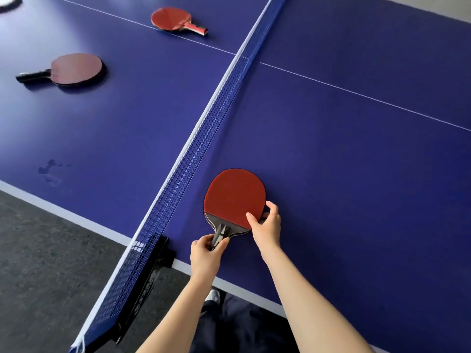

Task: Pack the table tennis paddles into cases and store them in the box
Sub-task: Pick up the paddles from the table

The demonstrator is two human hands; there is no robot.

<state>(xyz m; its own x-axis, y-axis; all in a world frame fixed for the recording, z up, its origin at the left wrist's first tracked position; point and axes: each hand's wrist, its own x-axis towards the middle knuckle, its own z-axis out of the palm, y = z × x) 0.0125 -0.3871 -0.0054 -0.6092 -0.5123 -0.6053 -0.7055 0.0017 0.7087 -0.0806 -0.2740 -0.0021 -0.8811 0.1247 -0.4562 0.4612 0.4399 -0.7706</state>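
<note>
From the head camera, the near paddle (234,197) shows a red rubber face above a dark wedge and a short black handle with pale marks. It lies on the blue table (344,154), just right of the net (198,138). The left hand (206,253) pinches the handle; the right hand (265,225) grips the blade's lower edge. Across the net lie a black-handled paddle (74,68) and, farther off, a red-handled paddle (173,20), well apart. White lines cross the table; dark grey floor (51,263) lies below.
</note>
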